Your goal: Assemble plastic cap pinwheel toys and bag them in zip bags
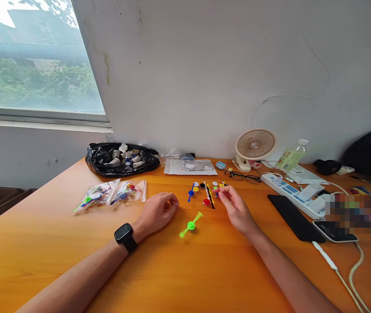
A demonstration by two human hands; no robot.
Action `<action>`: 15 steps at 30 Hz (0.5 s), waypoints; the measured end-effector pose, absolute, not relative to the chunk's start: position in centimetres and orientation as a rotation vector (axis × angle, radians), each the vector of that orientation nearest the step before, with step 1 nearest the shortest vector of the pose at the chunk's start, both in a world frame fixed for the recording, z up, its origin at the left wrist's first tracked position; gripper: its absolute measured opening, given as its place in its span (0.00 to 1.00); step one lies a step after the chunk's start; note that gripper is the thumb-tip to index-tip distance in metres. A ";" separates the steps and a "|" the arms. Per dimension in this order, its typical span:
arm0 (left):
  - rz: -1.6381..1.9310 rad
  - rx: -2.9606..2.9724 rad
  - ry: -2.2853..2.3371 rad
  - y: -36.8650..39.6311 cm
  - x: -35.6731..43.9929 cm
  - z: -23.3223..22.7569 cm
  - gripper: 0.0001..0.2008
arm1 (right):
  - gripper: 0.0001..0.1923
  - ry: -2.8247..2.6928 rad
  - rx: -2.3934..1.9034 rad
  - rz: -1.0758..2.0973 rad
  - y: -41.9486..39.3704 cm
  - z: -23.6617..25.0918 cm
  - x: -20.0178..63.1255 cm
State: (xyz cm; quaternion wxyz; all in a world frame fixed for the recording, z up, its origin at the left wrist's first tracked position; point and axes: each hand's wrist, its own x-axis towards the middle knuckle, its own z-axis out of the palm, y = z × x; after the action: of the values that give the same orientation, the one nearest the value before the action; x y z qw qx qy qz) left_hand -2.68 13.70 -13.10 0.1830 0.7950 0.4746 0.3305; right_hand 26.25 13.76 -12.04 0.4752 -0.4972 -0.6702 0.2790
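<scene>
my hands among small plastic toy parts on the orange table [205,269]

my right hand [234,208] pinches a small piece at its fingertips, right at the cluster of coloured sticks and discs [206,193]. my left hand [157,211] rests loosely curled, holding nothing, near the green spinning top [191,225] that lies between both hands.
</scene>
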 end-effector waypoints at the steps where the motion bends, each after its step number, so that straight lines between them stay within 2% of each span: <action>1: 0.931 2.240 1.340 13.7 -2.7 -13.1 0.08 | 0.19 -1.571 -1.211 0.771 13.9 -12.1 26.3; 6: 0.912 2.250 1.336 13.6 -2.7 -13.0 0.09 | 0.20 -1.398 -1.236 0.998 14.7 -12.5 26.8; 15: 0.917 2.263 1.336 13.6 -2.7 -13.1 0.08 | 0.08 -1.709 -1.310 0.876 15.0 -13.0 27.4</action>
State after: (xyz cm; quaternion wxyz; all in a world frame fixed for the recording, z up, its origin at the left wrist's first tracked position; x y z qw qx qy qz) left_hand -2.70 13.65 -13.13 0.1782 0.8000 0.4724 0.3242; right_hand 27.41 15.04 -12.99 0.3972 -0.5171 -0.6748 0.3456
